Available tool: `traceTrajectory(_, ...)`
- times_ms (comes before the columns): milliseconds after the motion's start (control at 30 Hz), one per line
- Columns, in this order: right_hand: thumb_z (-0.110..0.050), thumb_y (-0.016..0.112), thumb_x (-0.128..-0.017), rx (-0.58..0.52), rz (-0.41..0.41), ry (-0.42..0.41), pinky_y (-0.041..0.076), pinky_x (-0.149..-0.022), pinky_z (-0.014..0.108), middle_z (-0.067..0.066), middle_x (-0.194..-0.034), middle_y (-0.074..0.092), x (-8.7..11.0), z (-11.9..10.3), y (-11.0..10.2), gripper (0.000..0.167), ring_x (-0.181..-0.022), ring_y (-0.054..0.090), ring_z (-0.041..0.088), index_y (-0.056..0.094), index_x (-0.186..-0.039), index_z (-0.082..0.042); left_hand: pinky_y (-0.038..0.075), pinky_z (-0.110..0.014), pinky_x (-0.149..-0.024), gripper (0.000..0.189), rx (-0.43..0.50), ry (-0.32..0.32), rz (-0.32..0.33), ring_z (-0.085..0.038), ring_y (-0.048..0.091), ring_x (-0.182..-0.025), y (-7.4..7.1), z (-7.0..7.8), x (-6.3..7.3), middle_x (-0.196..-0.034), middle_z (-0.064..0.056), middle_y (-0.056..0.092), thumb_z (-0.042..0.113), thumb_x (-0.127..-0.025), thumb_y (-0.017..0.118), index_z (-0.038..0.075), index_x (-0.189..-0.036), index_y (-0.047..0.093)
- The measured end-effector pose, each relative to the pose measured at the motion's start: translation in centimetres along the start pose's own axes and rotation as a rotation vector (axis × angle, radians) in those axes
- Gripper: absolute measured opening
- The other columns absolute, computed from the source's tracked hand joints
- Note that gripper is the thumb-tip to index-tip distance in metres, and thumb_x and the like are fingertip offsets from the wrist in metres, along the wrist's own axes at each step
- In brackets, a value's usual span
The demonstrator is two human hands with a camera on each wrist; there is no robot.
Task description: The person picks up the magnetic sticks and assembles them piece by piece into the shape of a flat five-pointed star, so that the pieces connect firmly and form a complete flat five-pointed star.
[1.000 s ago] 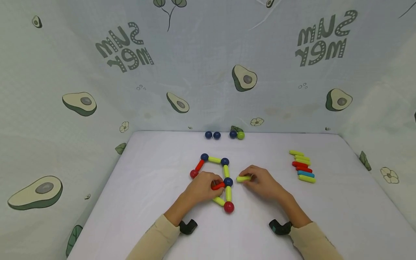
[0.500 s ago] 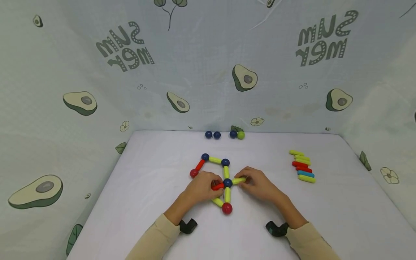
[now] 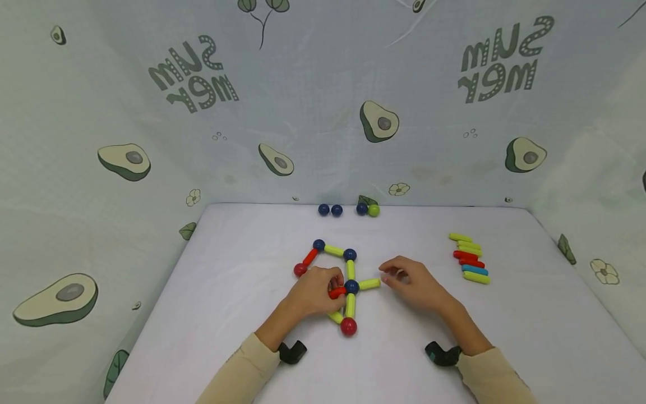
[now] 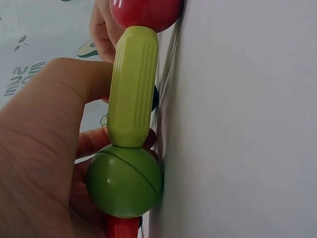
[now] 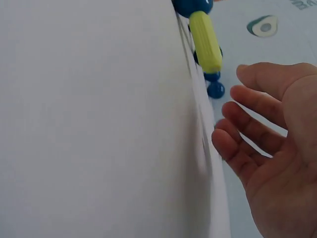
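Note:
My left hand (image 3: 315, 292) pinches a red magnetic stick (image 3: 337, 292) whose right end meets a dark blue ball (image 3: 351, 287). That ball belongs to a flat frame of sticks and balls on the table. From its other side a yellow-green stick (image 3: 370, 284) points right. Just off this stick's free end, my right hand (image 3: 416, 283) holds nothing, its fingers relaxed and parted in the right wrist view. A green ball (image 4: 125, 181), partly circled by the left hand, joins another yellow-green stick (image 4: 132, 87) to a red ball (image 4: 146, 12); the head view hides the green ball.
Along the table's back edge sit loose dark blue balls (image 3: 336, 210) and one light green ball (image 3: 373, 210). At the right lies a column of loose sticks (image 3: 471, 261), yellow-green, red and blue. A patterned cloth (image 3: 323, 112) hangs behind the table.
My right hand brought the yellow-green stick left against the dark blue ball, let go of it and drew back right. The frame's near end shifted slightly left; my left hand stayed put.

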State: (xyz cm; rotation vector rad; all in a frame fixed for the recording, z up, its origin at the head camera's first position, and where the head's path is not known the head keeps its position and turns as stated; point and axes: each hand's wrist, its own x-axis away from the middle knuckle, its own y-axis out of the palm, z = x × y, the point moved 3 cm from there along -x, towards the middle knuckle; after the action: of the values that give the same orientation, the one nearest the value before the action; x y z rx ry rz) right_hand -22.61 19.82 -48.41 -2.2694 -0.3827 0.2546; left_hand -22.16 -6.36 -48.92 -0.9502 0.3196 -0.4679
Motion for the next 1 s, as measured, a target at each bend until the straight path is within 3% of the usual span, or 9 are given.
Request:
traceTrajectory(367, -0.02, 0.075, -0.095, 0.158, 0.242, 0.132, 0.047, -0.074, 0.016, 0.013, -0.108, 0.07, 5.7, 5.7, -7.9, 0.028, -0.097, 0.06, 0.026, 0.07, -0.118, -0.005, 0.047, -0.018, -0.059, 0.013, -0.008, -0.003, -0.012, -0.004, 0.054, -0.067, 0.1, 0.0, 0.0, -0.073, 0.013, 0.06, 0.03, -0.087, 0.073, 0.02, -0.093, 0.068)
traceTrajectory(533, -0.016, 0.078, -0.091, 0.234, 0.311, 0.161, 0.045, -0.066, 0.016, 0.019, -0.108, 0.069, 8.0, 7.9, -9.7, 0.028, -0.09, 0.057, 0.018, 0.071, -0.115, -0.002, 0.047, -0.018, -0.059, 0.013, -0.011, 0.005, -0.023, -0.004, 0.054, -0.066, 0.3, -0.2, -0.1, -0.072, 0.013, 0.059, 0.03, -0.087, 0.073, 0.02, -0.093, 0.067)
traceTrajectory(633, -0.014, 0.078, -0.09, 0.261, 0.307, 0.19, 0.045, -0.064, 0.019, 0.021, -0.11, 0.068, 8.7, 8.8, -10.2, 0.031, -0.092, 0.057, 0.022, 0.07, -0.117, 0.0, 0.047, -0.018, -0.059, 0.013, -0.009, 0.007, -0.021, -0.003, 0.054, -0.067, 0.3, -0.2, -0.1, -0.072, 0.013, 0.059, 0.03, -0.088, 0.073, 0.02, -0.093, 0.067)
traceTrajectory(767, -0.011, 0.076, -0.089, 0.287, 0.266, 0.233, 0.047, -0.066, 0.027, 0.025, -0.109, 0.066, 9.0, 9.7, -10.4, 0.034, -0.095, 0.058, 0.037, 0.067, -0.118, 0.004, 0.047, -0.018, -0.058, 0.012, 0.0, 0.015, -0.013, -0.003, 0.054, -0.066, 0.2, -0.2, 0.0, -0.072, 0.013, 0.059, 0.03, -0.087, 0.073, 0.021, -0.091, 0.065)
traceTrajectory(1000, -0.008, 0.078, -0.086, 0.306, 0.195, 0.238, 0.053, -0.074, 0.043, 0.02, -0.1, 0.066, 8.4, 9.3, -9.8, 0.03, -0.093, 0.059, 0.036, 0.07, -0.112, 0.004, 0.047, -0.018, -0.059, 0.013, -0.001, 0.023, -0.017, -0.003, 0.054, -0.065, 0.3, -0.3, 0.1, -0.071, 0.014, 0.059, 0.031, -0.087, 0.073, 0.022, -0.09, 0.064)
